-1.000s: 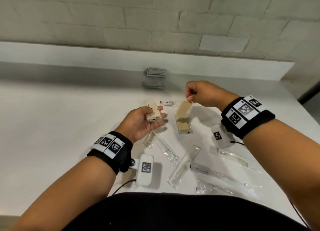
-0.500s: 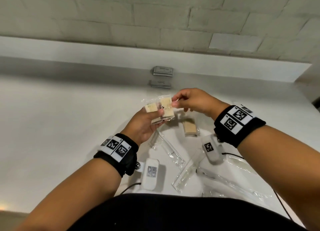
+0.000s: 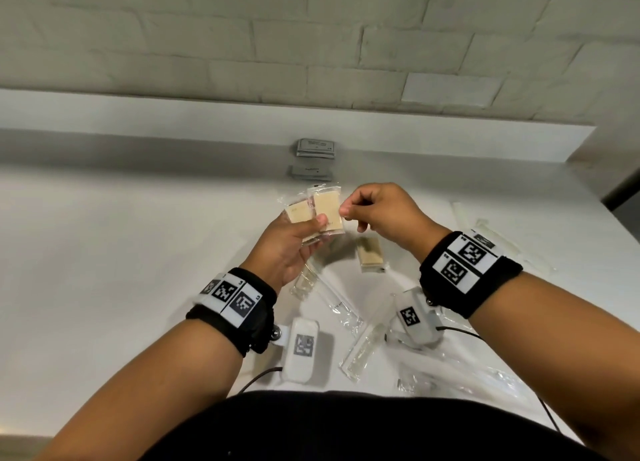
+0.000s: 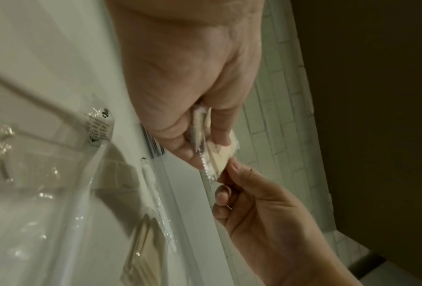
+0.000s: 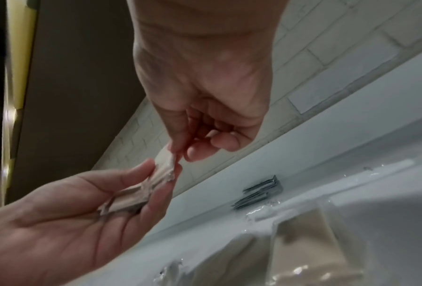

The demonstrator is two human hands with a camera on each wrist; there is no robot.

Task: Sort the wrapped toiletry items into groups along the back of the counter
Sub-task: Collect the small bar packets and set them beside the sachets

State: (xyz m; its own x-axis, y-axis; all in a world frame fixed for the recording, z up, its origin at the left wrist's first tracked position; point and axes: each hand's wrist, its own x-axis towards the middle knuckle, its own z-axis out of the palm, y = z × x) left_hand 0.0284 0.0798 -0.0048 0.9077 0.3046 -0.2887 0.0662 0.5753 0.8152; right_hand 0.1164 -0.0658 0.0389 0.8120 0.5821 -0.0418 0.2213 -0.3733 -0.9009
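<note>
I hold a small stack of wrapped soap bars (image 3: 320, 214) in my left hand (image 3: 289, 249), thumb clamped over the front of them and fingers curled behind, raised above the table (image 3: 121, 252). My right hand (image 3: 381, 214) is at the stack's right edge, thumb and forefinger pinching the wrapper of the front bar, the other fingers curled in; from the wrist views the pinch sits on the crimped seam of the pack. So both grips are closed on the same bundle, left carrying, right just steadying the newest bar.

The relation that matters next: the bars stand with their long axis pointing away from me, toward the back wall, and the grey sachets (image 3: 315, 149) already grouped at the back lie straight ahead, beyond the stack. One more soap bar (image 3: 370, 254) lies flat on the table just below and behind my right hand, long axis also running away from me; the right hand is plainly the nearer one for it. Clear-wrapped tubes (image 3: 339, 304) lie scattered closer to my body.

A second ago my right hand dangled a bar by its top edge, apart from the left; half a second ago it was meeting the left hand's bar; now it is tucked in against the stack, and both hands are higher and further forward.
</note>
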